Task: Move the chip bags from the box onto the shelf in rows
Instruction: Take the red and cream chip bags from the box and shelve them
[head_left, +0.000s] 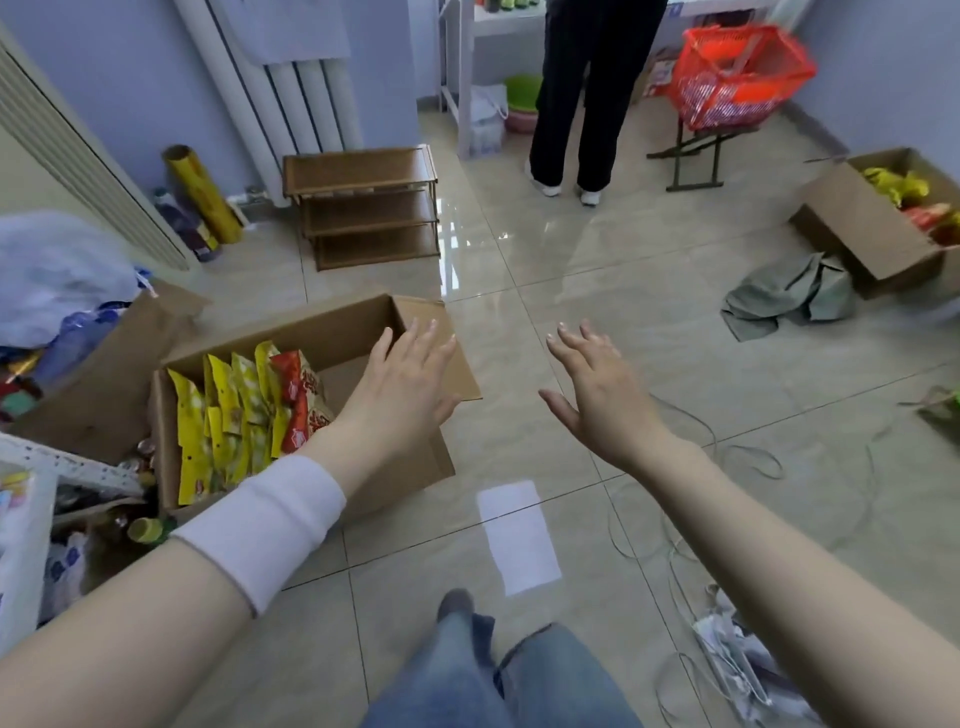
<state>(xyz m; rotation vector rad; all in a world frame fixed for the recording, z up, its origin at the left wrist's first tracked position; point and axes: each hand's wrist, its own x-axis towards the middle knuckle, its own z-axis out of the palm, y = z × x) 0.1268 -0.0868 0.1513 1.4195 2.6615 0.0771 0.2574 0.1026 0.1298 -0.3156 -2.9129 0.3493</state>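
Note:
An open cardboard box (332, 332) stands on the floor at the left. Several yellow chip bags (228, 415) and a red one (296, 400) stand upright in its left half; the right half looks bare. My left hand (405, 384) hovers over the box's right side, fingers spread, holding nothing. My right hand (597, 389) is out over the tiles to the right of the box, also open and empty. A small brown three-tier shelf (363, 208) stands against the far wall beyond the box, with nothing on its tiers.
A person in dark trousers (582, 104) stands at the back by a white rack. A red basket (737, 78) sits on a stand. A second box with bags (878, 223) and a grey cloth (789, 296) lie at the right. Loose cables (727, 467) trail over the floor.

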